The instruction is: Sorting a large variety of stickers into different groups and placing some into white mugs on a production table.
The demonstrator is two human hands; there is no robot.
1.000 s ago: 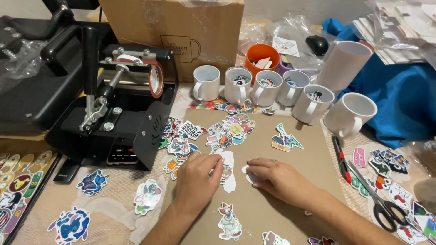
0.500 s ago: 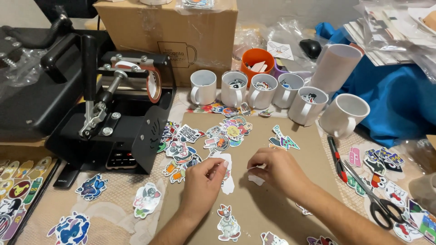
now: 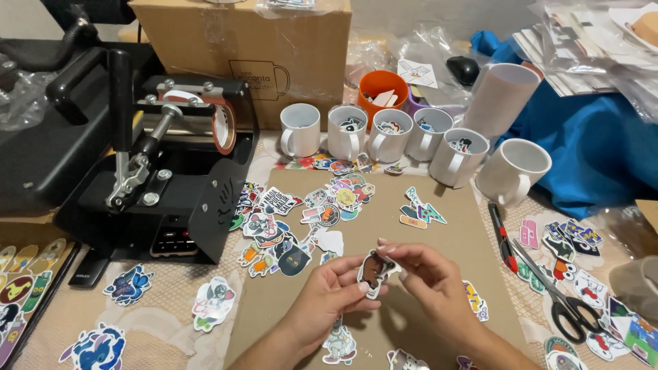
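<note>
Left hand (image 3: pixel 327 296) raised just above the brown card sheet (image 3: pixel 439 240), palm turned inward, thumb and fingertips pinched on the lower left edge of a small die-cut sticker (image 3: pixel 374 272) with a dark brown figure. Right hand (image 3: pixel 430 281) meets it from the right, wrist bent, forefinger and thumb closed on the sticker's upper right edge; remaining fingers curled loosely. Both forearms enter from the near edge and converge, so the sticker sits between the two hands, near the centre of the sheet and clear of its surface. Directly under the hands, near edge: a pale figure sticker (image 3: pixel 339 344) lying flat on the sheet. Just to the far left of the hands, a loose pile of stickers (image 3: pixel 301 219) spread across the sheet's left half. Far right of the hands, a lone teal and orange sticker (image 3: pixel 421 210). Right of the sheet: a red-handled knife (image 3: pixel 502 236) and black-handled scissors (image 3: pixel 558 296), side by side among more stickers. Far side: a row of white mugs (image 3: pixel 391 137), several with stickers inside, and an orange cup (image 3: pixel 381 92) behind them. Left: black mug heat press (image 3: pixel 168 178), lever up. Behind it, a cardboard box (image 3: pixel 260 48). Far right: blue cloth (image 3: pixel 589 151).
</note>
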